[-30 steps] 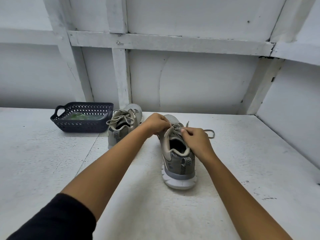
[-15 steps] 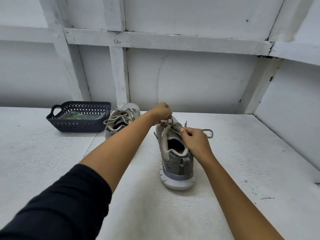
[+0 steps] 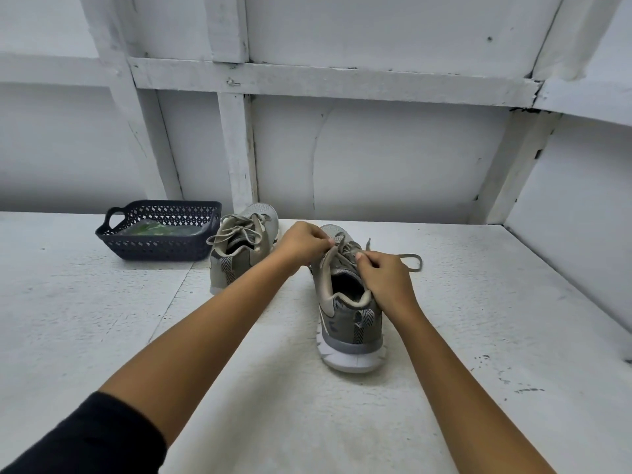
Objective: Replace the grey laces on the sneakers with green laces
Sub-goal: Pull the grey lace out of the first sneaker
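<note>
My left hand (image 3: 302, 241) is back down at the right-side sneaker (image 3: 349, 302) after its upward pull. It and my right hand (image 3: 386, 280) pinch the grey lace (image 3: 347, 250). Unlacing barely begun; far-left sneaker (image 3: 242, 249) is tied.

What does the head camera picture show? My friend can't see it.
A person's left hand and right hand pinch the grey lace of a grey sneaker on a white table. A second sneaker, its lace tied, stands further back to the left, beside a dark basket with something green inside.
</note>
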`<state>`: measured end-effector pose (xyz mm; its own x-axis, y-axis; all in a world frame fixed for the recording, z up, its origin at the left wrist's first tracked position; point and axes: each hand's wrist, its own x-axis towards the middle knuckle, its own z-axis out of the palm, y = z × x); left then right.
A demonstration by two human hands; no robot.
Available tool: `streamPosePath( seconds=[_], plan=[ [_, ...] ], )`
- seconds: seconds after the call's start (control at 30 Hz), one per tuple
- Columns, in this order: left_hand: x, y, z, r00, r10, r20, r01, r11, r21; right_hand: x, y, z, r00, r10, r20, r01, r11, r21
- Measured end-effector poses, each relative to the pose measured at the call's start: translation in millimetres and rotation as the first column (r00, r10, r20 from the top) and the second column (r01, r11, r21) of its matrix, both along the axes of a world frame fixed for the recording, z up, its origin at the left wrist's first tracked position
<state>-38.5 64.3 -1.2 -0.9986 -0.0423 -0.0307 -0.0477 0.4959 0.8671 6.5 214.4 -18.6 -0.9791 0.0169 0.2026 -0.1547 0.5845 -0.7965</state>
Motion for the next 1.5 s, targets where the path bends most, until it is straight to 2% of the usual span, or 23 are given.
streamPosePath(
  seconds=[0.13, 0.17, 0.33, 0.43, 0.5, 0.6, 0.67, 0.7, 0.73, 0.8, 0.83, 0.9, 0.97, 1.0, 1.07, 1.1, 1.17, 1.23, 1.27, 1.33, 1.4, 1.43, 1.5],
  plan=[
    [-14.2, 2.6, 21.8, 0.984, 0.118, 0.131, -0.136, 0.980, 0.143, 1.3, -0.2, 0.6, 1.000, 0.009, -0.004, -0.009, 1.000, -0.016],
    [-17.6, 1.5, 28.2, 0.983, 0.114, 0.144, -0.132, 0.983, 0.128, 1.6, 0.3, 0.6, 1.000, 0.010, -0.007, -0.010, 1.000, -0.024],
    [-30.2, -4.7, 44.7, 0.992, 0.076, 0.103, -0.069, 0.995, -0.065, 1.8, 1.9, 0.3, 1.000, 0.010, -0.008, -0.010, 1.000, -0.029],
    [-30.6, -5.6, 45.1, 0.999, 0.044, -0.013, -0.046, 0.971, -0.237, 1.1, 3.6, 0.5, 1.000, 0.006, -0.012, -0.006, 1.000, -0.020],
    [-27.1, -8.9, 38.1, 0.994, -0.060, -0.093, 0.009, 0.882, -0.471, 1.0, 3.9, 0.0, 1.000, 0.012, -0.011, -0.013, 1.000, -0.025],
    [-18.6, -15.3, 28.6, 0.968, -0.203, -0.147, 0.057, 0.750, -0.659, 0.7, 4.0, -0.7, 1.000, 0.019, -0.014, -0.019, 0.999, -0.028],
    [-14.2, -19.7, 24.5, 0.961, -0.271, -0.050, 0.146, 0.656, -0.741, -0.2, 4.1, -0.7, 1.000, 0.022, -0.012, -0.022, 0.999, -0.027],
    [-11.1, -20.4, 23.1, 0.957, -0.292, -0.001, 0.196, 0.644, -0.739, -0.6, 4.3, -0.9, 1.000, 0.020, -0.009, -0.020, 0.999, -0.025],
    [-7.3, -19.9, 22.6, 0.951, -0.307, 0.027, 0.232, 0.654, -0.720, -0.9, 4.5, -1.1, 1.000, 0.018, -0.007, -0.018, 1.000, -0.023],
    [-0.9, -18.4, 23.5, 0.953, -0.303, -0.012, 0.232, 0.753, -0.616, -0.4, 4.7, -1.5, 1.000, 0.019, -0.006, -0.020, 1.000, -0.023],
    [-0.1, -18.9, 24.2, 0.961, -0.265, -0.072, 0.192, 0.837, -0.513, 0.0, 4.6, -1.8, 1.000, 0.023, -0.006, -0.023, 0.999, -0.022],
    [-1.7, -23.5, 26.9, 0.980, -0.070, -0.188, 0.038, 0.986, -0.165, 0.8, 4.0, -2.3, 1.000, 0.030, -0.008, -0.030, 0.999, -0.023],
    [-10.1, -33.3, 27.6, 0.952, 0.223, -0.210, -0.190, 0.968, 0.165, 0.9, 3.4, -2.6, 0.999, 0.039, -0.008, -0.039, 0.999, -0.028],
    [-14.9, -38.3, 26.5, 0.925, 0.322, -0.202, -0.281, 0.937, 0.206, 0.6, 3.4, -2.9, 0.999, 0.042, -0.008, -0.043, 0.999, -0.029],
    [-17.5, -42.8, 24.2, 0.895, 0.366, -0.256, -0.374, 0.927, 0.019, -0.2, 4.0, -3.3, 0.999, 0.041, -0.009, -0.041, 0.999, -0.029],
    [-16.7, -42.6, 22.1, 0.900, 0.303, -0.313, -0.358, 0.923, -0.138, -0.5, 4.5, -3.7, 0.999, 0.040, -0.007, -0.041, 0.999, -0.033],
    [-11.1, -37.3, 18.8, 0.918, 0.020, -0.395, -0.215, 0.864, -0.455, -0.9, 5.2, -4.0, 0.999, 0.041, -0.004, -0.041, 0.998, -0.041],
    [-6.1, -27.7, 16.3, 0.920, -0.259, -0.295, -0.048, 0.671, -0.740, -1.4, 5.2, -2.8, 0.999, 0.039, -0.008, -0.039, 0.999, -0.037],
    [-5.8, -23.0, 13.8, 0.925, -0.324, -0.199, 0.026, 0.577, -0.816, -1.7, 5.2, -2.1, 0.999, 0.038, -0.011, -0.039, 0.999, -0.035],
    [-7.1, -19.0, 8.0, 0.934, -0.350, -0.077, 0.117, 0.500, -0.858, -1.8, 5.3, -1.4, 0.999, 0.036, -0.015, -0.036, 0.999, -0.035],
    [-7.5, -19.3, 4.7, 0.923, -0.375, -0.093, 0.119, 0.504, -0.855, -1.4, 5.5, -1.8, 0.999, 0.037, -0.012, -0.037, 0.998, -0.043],
    [-7.2, -20.5, 5.3, 0.918, -0.380, -0.114, 0.118, 0.535, -0.837, -1.0, 5.3, -2.1, 0.999, 0.040, -0.010, -0.041, 0.998, -0.044],
    [-7.0, -24.3, 13.5, 0.930, -0.318, -0.185, 0.104, 0.710, -0.697, -0.8, 5.4, -2.4, 0.999, 0.044, -0.006, -0.044, 0.998, -0.039]
  ],
)
